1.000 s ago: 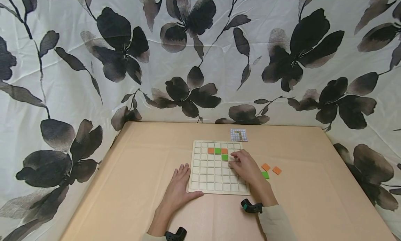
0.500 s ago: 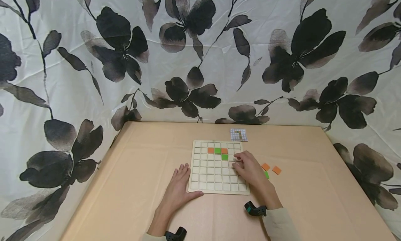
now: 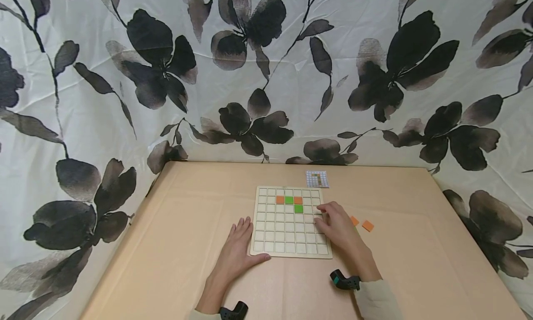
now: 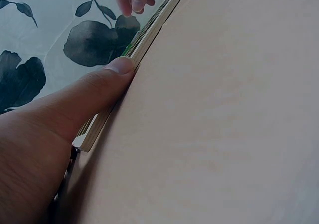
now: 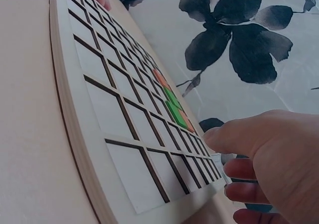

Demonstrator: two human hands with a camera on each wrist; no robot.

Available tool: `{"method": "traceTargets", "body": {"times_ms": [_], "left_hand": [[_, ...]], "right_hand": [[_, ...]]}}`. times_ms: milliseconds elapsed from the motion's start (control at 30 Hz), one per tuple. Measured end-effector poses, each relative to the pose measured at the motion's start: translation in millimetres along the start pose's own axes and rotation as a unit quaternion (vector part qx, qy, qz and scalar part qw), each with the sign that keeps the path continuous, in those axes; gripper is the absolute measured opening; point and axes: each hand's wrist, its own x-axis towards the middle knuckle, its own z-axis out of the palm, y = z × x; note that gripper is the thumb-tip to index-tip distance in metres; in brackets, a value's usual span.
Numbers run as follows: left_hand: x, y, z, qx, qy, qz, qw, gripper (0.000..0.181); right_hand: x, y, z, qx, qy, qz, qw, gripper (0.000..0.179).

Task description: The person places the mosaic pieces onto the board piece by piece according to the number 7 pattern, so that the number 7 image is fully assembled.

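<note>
A pale wooden grid board (image 3: 275, 232) lies on the table. In its upper rows sit an orange tile (image 3: 280, 200), a green tile (image 3: 289, 200), a second orange tile (image 3: 298, 200) and, under that one, a second green tile (image 3: 298, 209). My left hand (image 3: 236, 250) rests along the board's left side, its thumb (image 4: 112, 72) on the near edge in the left wrist view. Over the board's right edge hovers my right hand (image 3: 339, 225), fingers loosely bent, with nothing seen between them. In the right wrist view, the right hand (image 5: 279, 159) is apart from the tiles.
Right of the board lie a loose orange tile (image 3: 368, 225) and another orange one (image 3: 354, 220), partly behind my right hand. A small card with a printed grid pattern (image 3: 317, 179) lies beyond the board. A floral cloth (image 3: 250, 79) hangs behind the table (image 3: 416, 264).
My right hand has moved right, from beside the lower green tile to the board's right edge, and now covers nearly all of the loose green tile. The left hand stays put.
</note>
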Motion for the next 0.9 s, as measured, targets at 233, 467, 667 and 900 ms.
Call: {"method": "traceTargets", "body": {"times_ms": [233, 467, 667, 900], "left_hand": [[-0.7, -0.6, -0.5, 0.001, -0.002, 0.0, 1.0, 0.108], [-0.9, -2.2, -0.5, 0.002, -0.004, 0.0, 1.0, 0.109], [-1.6, -2.1, -0.9, 0.005, -0.005, 0.001, 1.0, 0.109], [-1.7, -1.4, -1.2, 0.007, -0.001, 0.003, 1.0, 0.108]], "right_hand": [[-2.5, 7, -5, 0.0, 0.005, 0.014, 0.9999, 0.039], [-4.2, 15, -10, -0.003, 0.014, 0.008, 0.9999, 0.036], [-3.9, 24, -13, -0.009, 0.024, 0.011, 0.9996, 0.034], [-4.8, 30, -18, -0.006, 0.03, 0.012, 0.9995, 0.034]]}}
